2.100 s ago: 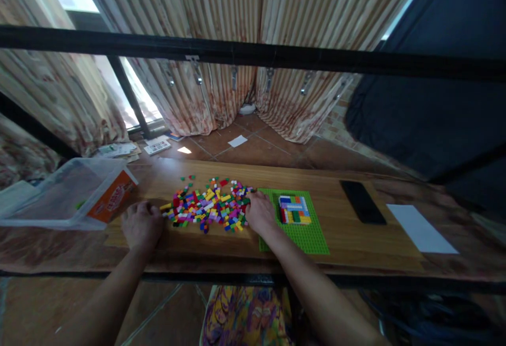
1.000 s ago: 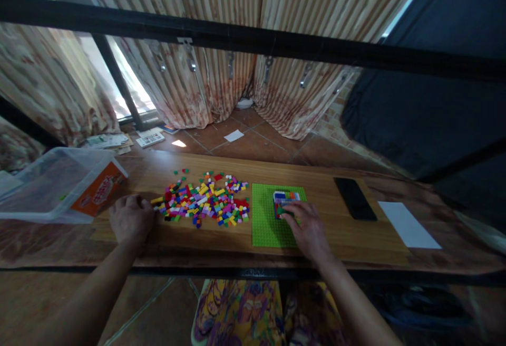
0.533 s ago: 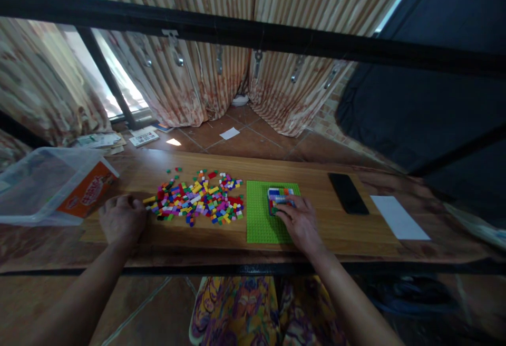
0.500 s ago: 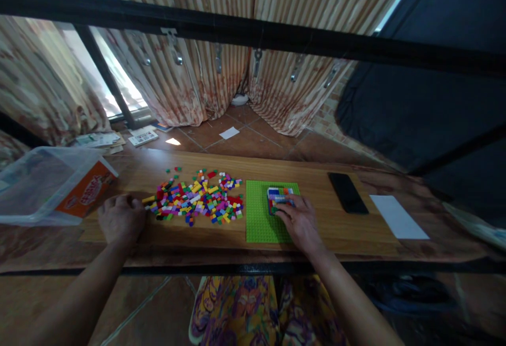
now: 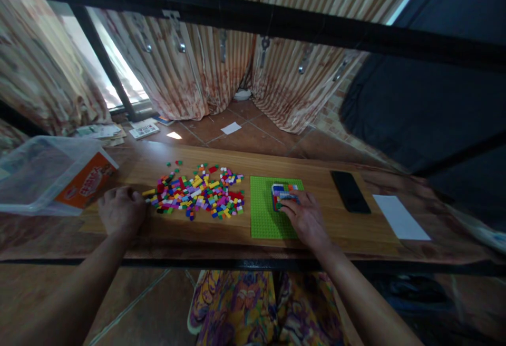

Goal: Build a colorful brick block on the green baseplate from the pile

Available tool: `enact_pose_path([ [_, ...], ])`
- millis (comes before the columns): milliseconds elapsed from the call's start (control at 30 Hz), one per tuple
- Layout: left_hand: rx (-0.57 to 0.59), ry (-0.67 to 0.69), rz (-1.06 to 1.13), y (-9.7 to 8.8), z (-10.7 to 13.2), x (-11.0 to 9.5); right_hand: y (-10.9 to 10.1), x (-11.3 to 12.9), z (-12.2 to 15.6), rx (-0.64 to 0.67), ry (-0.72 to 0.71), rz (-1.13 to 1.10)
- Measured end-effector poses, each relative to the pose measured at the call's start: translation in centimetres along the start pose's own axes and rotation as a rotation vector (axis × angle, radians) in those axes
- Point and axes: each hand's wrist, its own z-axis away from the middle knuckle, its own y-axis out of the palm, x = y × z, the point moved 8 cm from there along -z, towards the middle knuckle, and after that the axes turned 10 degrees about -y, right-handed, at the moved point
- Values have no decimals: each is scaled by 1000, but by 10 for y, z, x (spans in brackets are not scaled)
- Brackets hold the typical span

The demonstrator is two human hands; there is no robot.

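Striped curtains (image 5: 213, 71) with reddish blotches are hanging across the far side, meeting near the middle and trailing onto a brown tiled floor (image 5: 269, 137) with pale joint lines. On the left, daylight is coming through a window (image 5: 120, 66) between the curtains, and a small bright patch of light (image 5: 174, 135) is falling on the far left floor. A black bar (image 5: 237, 11) is running from left to right in front of the curtains. On the far right, a large dark blue surface (image 5: 427, 103) is rising beside tan brickwork (image 5: 336, 116). A wooden tabletop (image 5: 233, 235) is stretching across the near side.
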Motion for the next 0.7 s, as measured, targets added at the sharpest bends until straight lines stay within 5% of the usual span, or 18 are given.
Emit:
enact_pose_path([
  [700,8,7,-38,-1,2,-2,4,-5,-8,23,69,-38],
])
